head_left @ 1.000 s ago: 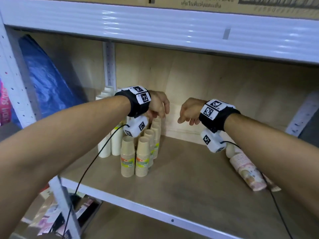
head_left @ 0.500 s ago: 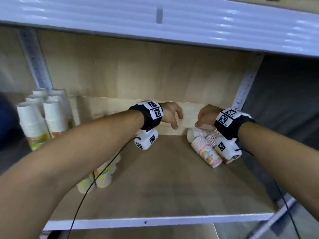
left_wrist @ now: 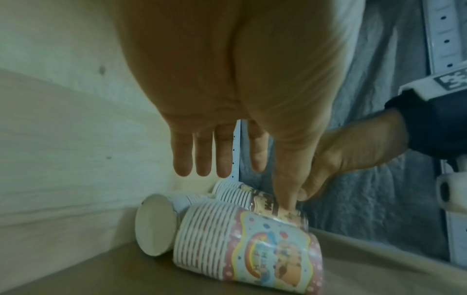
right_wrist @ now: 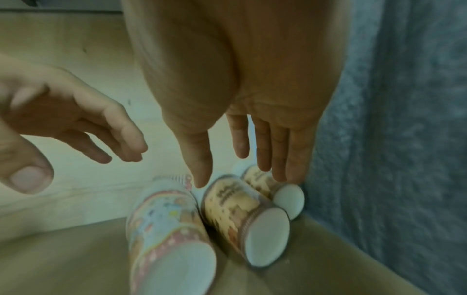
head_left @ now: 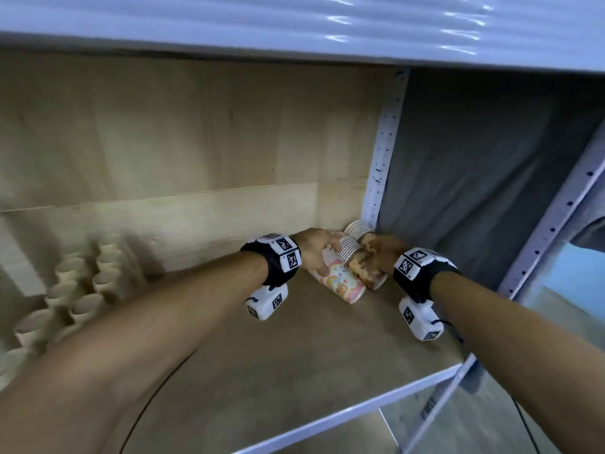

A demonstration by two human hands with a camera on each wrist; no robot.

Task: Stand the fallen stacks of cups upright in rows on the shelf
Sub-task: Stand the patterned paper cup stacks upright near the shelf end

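Several fallen cup stacks lie in the back right corner of the shelf [head_left: 294,371]. A pink rainbow-print stack [head_left: 340,283] [left_wrist: 265,253] [right_wrist: 161,225] lies nearest, with a brown-print stack [head_left: 361,271] [right_wrist: 235,207] to its right. Behind them lie a second brown stack [right_wrist: 265,181] and a plain white stack [left_wrist: 154,221]. My left hand [head_left: 322,250] [left_wrist: 242,187] hovers over the pink stack, fingers straight, its thumb touching down between the pink and brown stacks. My right hand [head_left: 376,253] [right_wrist: 240,177] reaches down over the brown stacks, fingers straight, gripping nothing.
Rows of upright cup stacks [head_left: 75,290] stand at the shelf's left. A grey cloth [head_left: 474,191] hangs along the right side behind a perforated metal post [head_left: 383,152]. The plywood back wall [head_left: 196,142] is close behind the fallen stacks. An upper shelf [head_left: 294,21] hangs overhead.
The view has swung right. Both hands have moved forward and down into the corner onto the fallen stacks, their fingers straightening from a loose curl.
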